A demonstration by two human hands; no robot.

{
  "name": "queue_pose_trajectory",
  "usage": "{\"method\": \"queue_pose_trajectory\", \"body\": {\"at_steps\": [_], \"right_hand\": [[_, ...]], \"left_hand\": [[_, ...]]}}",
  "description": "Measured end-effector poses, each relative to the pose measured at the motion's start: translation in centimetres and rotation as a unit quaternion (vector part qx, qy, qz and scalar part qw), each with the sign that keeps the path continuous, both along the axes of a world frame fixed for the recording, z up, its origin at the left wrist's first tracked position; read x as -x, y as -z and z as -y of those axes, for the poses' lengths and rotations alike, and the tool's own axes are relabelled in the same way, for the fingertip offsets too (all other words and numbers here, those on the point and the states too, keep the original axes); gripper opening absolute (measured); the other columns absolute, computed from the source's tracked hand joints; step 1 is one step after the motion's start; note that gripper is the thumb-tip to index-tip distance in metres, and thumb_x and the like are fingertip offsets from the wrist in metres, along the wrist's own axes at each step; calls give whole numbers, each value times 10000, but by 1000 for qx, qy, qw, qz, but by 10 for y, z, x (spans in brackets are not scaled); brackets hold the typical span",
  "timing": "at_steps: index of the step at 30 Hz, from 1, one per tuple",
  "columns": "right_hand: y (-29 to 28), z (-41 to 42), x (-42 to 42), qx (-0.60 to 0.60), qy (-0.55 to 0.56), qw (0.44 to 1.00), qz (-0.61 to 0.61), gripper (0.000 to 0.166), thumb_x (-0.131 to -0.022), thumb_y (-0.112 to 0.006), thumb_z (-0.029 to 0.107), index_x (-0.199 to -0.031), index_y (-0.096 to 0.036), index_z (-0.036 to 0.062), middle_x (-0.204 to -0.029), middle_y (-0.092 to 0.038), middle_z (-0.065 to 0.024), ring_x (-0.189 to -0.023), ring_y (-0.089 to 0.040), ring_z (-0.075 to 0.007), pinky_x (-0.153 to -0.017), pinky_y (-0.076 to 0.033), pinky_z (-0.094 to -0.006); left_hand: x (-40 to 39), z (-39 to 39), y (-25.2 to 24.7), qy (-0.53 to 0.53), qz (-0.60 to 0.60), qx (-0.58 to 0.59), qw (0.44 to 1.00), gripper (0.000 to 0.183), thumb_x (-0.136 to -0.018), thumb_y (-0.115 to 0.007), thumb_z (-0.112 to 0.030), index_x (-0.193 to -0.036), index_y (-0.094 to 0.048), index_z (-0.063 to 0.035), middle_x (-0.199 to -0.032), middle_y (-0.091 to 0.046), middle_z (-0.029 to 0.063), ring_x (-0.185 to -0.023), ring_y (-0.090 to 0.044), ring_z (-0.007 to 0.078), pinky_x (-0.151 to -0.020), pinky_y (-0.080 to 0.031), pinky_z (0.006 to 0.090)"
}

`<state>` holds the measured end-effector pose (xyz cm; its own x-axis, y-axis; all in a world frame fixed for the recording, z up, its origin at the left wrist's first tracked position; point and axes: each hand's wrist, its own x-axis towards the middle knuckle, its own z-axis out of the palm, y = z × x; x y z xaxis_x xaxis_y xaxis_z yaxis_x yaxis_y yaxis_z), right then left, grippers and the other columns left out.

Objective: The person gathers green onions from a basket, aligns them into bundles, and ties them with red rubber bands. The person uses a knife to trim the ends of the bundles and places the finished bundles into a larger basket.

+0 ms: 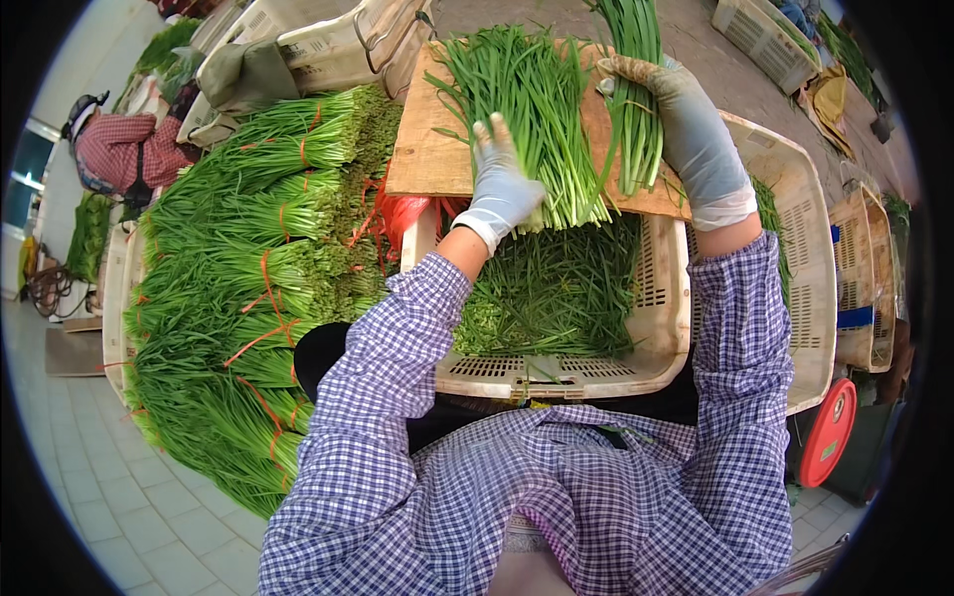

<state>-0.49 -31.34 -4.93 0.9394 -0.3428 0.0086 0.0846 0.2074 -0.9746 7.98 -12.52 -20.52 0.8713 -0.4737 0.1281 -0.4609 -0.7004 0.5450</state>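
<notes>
A loose heap of green garlic chives (pixel 525 119) lies on a wooden board (pixel 425 149), its pale cut ends hanging over the near edge. My left hand (pixel 503 179), in a whitish glove, rests on the left side of this heap with the fingers spread. In my gloved right hand (pixel 682 112) is a separate bunch of chives (pixel 633 141), gripped around its middle and raised at the board's right side. Below the board stands a cream plastic crate (pixel 663 343) with loose leaf trimmings (pixel 551 290) in it.
Stacked chive bundles (pixel 246 276) tied with red strips fill the left side. Red plastic strips (pixel 402 220) hang by the board's left corner. Another crate (pixel 809 298) stands at right, near a red round lid (pixel 827 432). A person (pixel 123 149) in a checked shirt is at far left.
</notes>
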Motion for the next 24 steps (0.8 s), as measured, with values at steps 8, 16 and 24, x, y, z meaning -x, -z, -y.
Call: {"method": "queue_pose_trajectory", "body": {"at_steps": [8,16,24], "right_hand": [[96,-55,-53,198,126,969,-73,547,-873,-693,184,-1327,-473,-25,-1107,-664,-148,-921,-655,-222,-822,-547,-386],[100,-59,-26,463,82,864,-180,509,-936,-566,347,-1314,-531,8,-1198,-626,-239,-1151,-585,-375,-987,-461,-397],[137,-34,-20,490,-26,863,-122,286,-917,-510,154,-1133,-681,78,-1052,-687,-199,-989,-657,-355,-871,-520,-415]], "left_hand": [[-36,-37,22,23,-321,433,842,744,-772,-497,75,-1483,-309,-31,-1120,-613,94,-843,-606,148,-702,-528,274],[-32,-37,-1,82,-235,270,930,913,-907,-587,-447,-1498,-143,90,-1529,-207,338,-1434,-268,366,-1148,-237,311],[-1,22,23,-9,37,-44,998,791,-991,-402,-495,-1545,-80,-32,-1559,-76,334,-1464,-82,452,-1179,-128,485]]}}
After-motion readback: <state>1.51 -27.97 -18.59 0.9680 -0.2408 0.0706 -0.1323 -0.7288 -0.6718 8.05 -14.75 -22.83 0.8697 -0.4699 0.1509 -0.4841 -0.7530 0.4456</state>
